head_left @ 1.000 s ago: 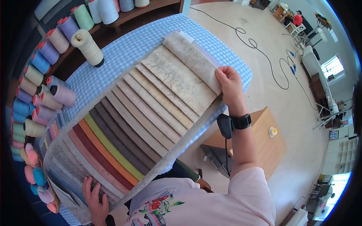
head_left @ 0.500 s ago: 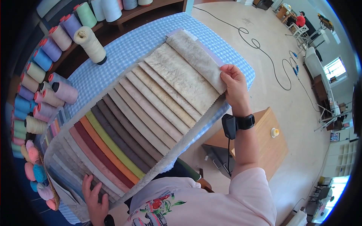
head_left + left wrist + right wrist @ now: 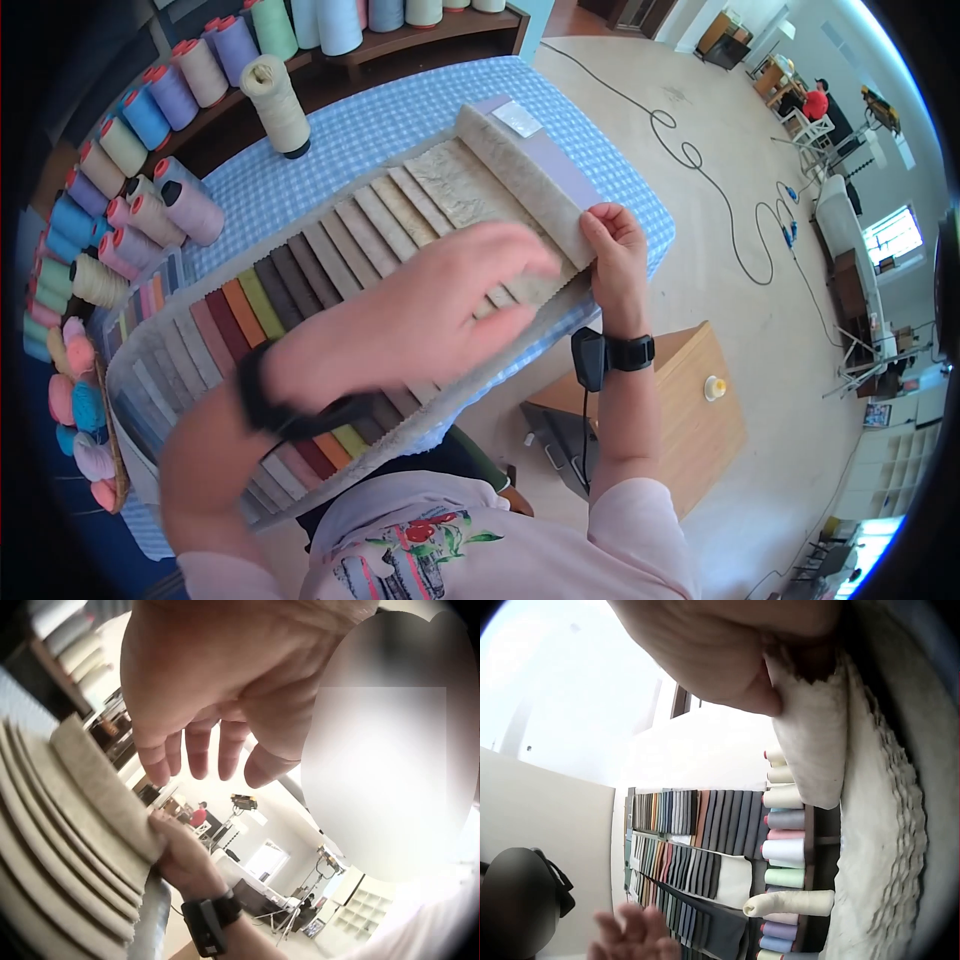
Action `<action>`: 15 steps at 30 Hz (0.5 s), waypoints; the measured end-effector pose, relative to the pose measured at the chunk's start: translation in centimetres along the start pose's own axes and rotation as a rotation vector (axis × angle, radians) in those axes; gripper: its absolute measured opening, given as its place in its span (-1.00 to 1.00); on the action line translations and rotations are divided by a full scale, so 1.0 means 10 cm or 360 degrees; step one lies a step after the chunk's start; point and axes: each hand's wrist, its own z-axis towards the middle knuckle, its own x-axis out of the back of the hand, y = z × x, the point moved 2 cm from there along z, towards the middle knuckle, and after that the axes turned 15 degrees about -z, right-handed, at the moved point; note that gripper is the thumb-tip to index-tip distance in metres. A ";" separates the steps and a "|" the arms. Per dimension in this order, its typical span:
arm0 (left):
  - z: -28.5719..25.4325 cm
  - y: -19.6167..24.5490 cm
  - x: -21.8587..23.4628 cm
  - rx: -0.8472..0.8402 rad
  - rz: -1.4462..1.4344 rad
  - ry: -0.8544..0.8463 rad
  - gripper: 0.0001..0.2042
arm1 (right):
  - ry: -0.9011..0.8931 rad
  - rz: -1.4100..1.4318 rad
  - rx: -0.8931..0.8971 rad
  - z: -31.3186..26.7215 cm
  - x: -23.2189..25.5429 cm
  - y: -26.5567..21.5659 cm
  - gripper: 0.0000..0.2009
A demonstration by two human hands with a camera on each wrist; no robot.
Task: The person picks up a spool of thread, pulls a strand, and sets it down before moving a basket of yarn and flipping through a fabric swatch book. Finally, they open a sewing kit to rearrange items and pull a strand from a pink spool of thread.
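Note:
A fabric swatch book [image 3: 455,185] with overlapping strips in cream, brown, green, orange, red and grey lies across the table. At its upper right corner my right hand [image 3: 620,255] pinches the edge of the top cream swatch [image 3: 525,180], which is folded back. In the right wrist view the thumb presses on this pale cloth [image 3: 814,742]. Past the fold shows a lavender backing [image 3: 565,172] with a white label [image 3: 517,118]. My left hand [image 3: 430,290], blurred, hovers over the middle of the book with loosely bent fingers, holding nothing; the left wrist view shows its palm [image 3: 225,667].
The table wears a blue checked cloth [image 3: 370,110]. A cream thread cone [image 3: 275,105] stands on it, with more cones [image 3: 195,210] at left. Yarn balls sit in a basket [image 3: 115,440]. A wooden cabinet [image 3: 690,420] stands at right. A person in red [image 3: 815,103] sits far off.
My left hand has lifted off the grey swatches at lower left and swung up and right over the book. The top swatch is folded back further, baring more lavender; my right hand keeps its pinch.

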 end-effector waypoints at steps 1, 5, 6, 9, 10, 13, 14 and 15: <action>0.18 -0.25 -0.12 0.0178 -0.0173 0.0051 -0.57 | -0.0021 0.0031 -0.0039 0.00 0.00 0.01 -0.90; 0.59 -0.88 -0.57 0.0279 -0.0020 0.0410 -0.36 | -0.0104 -0.0039 -0.0080 -0.01 0.03 0.01 -0.89; 0.62 -0.92 -0.63 0.0199 0.0212 0.0512 -0.30 | -0.0104 -0.0051 -0.0088 -0.02 0.05 0.01 -0.89; 0.68 -0.92 -0.66 0.0194 0.0306 0.0585 -0.25 | -0.0305 -0.0076 -0.0114 -0.07 0.07 -0.04 -0.86; 0.67 -0.94 -0.65 0.0211 0.0300 0.0606 -0.25 | -0.0430 -0.0036 -0.0145 -0.11 0.06 -0.07 -0.83; 0.62 -1.00 -0.54 0.0139 0.0228 0.0681 -0.45 | -0.0586 -0.0074 -0.0184 -0.16 0.07 -0.07 -0.83; 0.62 -1.06 -0.45 0.0250 -0.0070 0.0562 -0.60 | -0.0570 -0.0304 -0.0043 -0.18 0.09 -0.09 -0.86; 0.61 -1.10 -0.39 0.0355 -0.0369 0.0437 -0.73 | -0.0549 -0.0531 0.0101 -0.22 0.10 -0.12 -0.87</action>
